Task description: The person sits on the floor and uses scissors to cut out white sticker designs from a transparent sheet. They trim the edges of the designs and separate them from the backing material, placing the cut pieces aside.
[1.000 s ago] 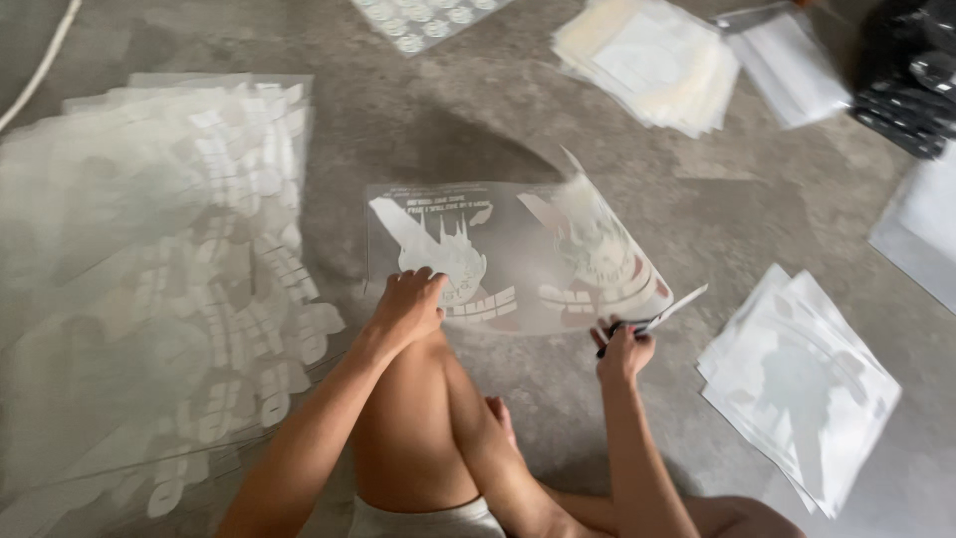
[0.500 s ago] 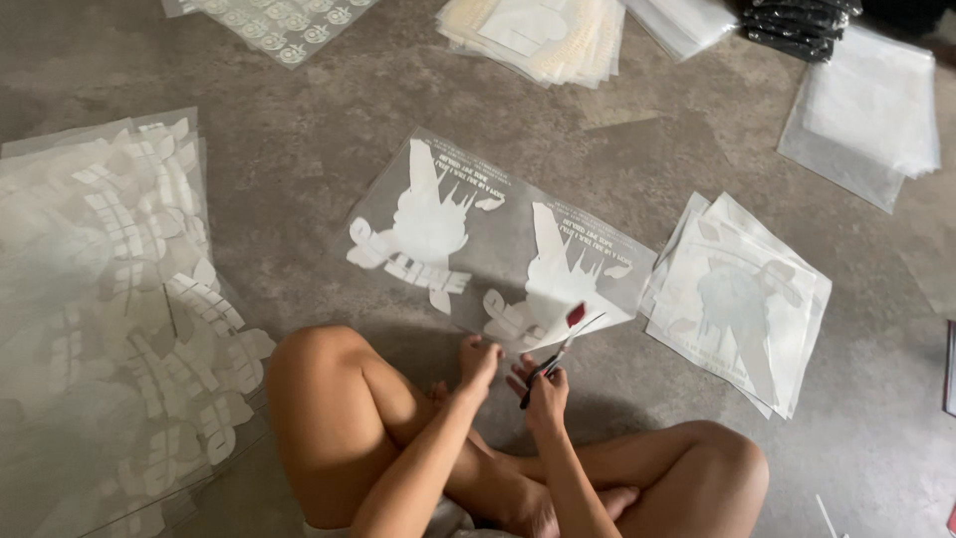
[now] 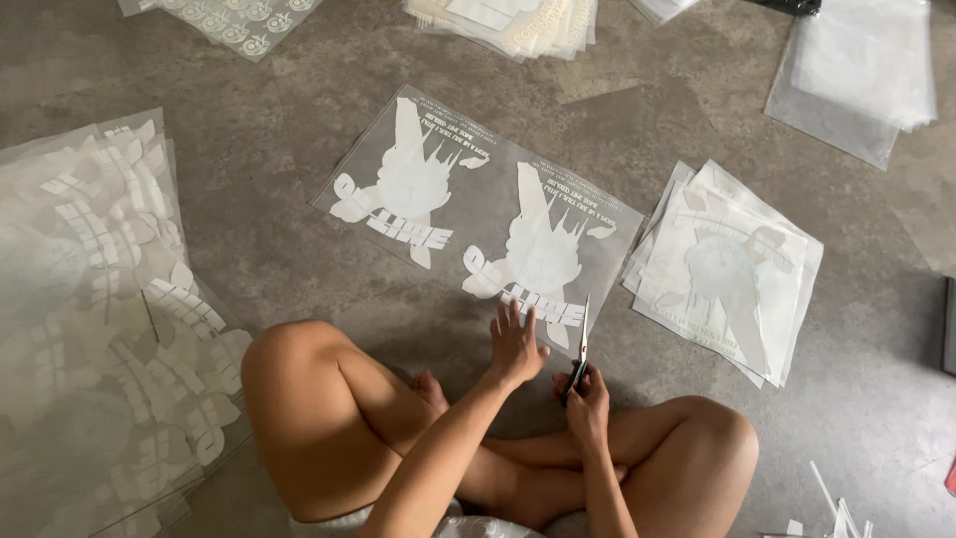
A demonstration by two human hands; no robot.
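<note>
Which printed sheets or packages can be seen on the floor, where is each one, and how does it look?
Clear film sheet, centre, under left hand: two white figure prints.
Cut sheets stack, right: square, whitish.
Film pile, left: white shapes.
Plastic bags, top right: translucent.
Scissors in right hand.

One camera only, worn on the head, looks almost straight down at the floor (image 3: 299,60) from sitting height. The sheet (image 3: 478,214) lies mid-frame, close enough that its white shapes show clearly. The person's own crossed legs (image 3: 329,418) fill the lower edge below the sheet, so the view faces forward and down over the lap. Stacks around the sheet are cut off by the frame's edges.
</note>
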